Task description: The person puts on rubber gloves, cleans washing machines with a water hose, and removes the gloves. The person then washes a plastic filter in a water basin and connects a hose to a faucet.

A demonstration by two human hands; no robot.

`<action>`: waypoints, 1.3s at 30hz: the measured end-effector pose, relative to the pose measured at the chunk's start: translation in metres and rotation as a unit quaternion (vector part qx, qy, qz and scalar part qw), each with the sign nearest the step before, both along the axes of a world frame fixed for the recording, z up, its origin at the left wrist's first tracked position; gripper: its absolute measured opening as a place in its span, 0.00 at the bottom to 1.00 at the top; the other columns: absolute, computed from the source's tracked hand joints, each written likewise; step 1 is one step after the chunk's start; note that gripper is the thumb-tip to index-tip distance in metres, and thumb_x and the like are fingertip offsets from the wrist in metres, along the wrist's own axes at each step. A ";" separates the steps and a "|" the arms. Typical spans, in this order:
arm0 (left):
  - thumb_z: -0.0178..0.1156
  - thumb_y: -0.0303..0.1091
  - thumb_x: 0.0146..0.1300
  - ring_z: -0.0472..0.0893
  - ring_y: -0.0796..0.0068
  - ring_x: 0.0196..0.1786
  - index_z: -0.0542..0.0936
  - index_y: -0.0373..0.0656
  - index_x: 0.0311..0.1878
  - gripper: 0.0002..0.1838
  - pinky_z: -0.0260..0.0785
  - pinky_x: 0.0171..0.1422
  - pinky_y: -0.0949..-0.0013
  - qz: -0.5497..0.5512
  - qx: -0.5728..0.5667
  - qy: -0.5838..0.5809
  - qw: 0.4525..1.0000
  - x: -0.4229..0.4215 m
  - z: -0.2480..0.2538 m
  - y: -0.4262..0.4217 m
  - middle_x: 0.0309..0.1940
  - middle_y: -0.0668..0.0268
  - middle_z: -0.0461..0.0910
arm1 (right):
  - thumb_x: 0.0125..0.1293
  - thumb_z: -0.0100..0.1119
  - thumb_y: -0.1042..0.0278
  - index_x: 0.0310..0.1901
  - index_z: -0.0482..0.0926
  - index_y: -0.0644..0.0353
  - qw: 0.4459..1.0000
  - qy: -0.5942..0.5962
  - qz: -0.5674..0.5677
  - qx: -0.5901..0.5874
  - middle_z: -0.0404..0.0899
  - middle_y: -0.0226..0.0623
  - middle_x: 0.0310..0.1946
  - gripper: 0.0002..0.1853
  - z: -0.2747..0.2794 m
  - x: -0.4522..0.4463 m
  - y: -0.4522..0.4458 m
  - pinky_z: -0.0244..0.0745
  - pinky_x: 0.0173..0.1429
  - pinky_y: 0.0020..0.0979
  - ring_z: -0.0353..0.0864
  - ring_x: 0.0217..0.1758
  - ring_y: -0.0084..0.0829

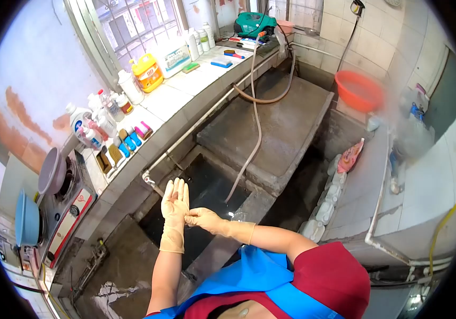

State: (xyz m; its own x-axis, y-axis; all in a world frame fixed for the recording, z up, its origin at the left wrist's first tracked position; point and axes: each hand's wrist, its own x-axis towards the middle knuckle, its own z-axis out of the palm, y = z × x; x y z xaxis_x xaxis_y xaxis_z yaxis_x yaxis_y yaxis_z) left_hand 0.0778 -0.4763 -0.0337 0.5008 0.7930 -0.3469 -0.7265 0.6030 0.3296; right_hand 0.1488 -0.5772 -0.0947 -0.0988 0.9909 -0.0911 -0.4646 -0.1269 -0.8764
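Lower center: left hand (175, 199) is held palm-up, fingers straight, unclenched; left glove (173, 234) is pinched at the wrist by right hand (204, 220). Hose (260, 129) is dipped in water (200, 187), frame center.

Cream gloves (173, 239) contrasted with a bright blue apron (262, 266) and deep red sleeve (334, 276); a yellow jug (148, 77) brightened the white-tiled surface (156, 101) at left, while a coral-red basin (358, 93) coloured the far right.

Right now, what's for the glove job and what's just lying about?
Glove job: left glove, on the open left hand; right glove, on the right hand pinching the left one.
Just lying about, likely: yellow jug, orange basin, blue basin.
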 end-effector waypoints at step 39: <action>0.61 0.44 0.52 0.33 0.43 0.75 0.68 0.48 0.64 0.34 0.36 0.71 0.34 -0.542 0.250 0.780 0.189 -0.444 -0.083 -0.101 0.74 0.49 0.36 | 0.60 0.57 0.56 0.60 0.70 0.61 0.769 -0.237 -0.215 -0.553 0.75 0.47 0.51 0.28 -0.165 -0.017 -0.481 0.70 0.55 0.34 0.74 0.54 0.36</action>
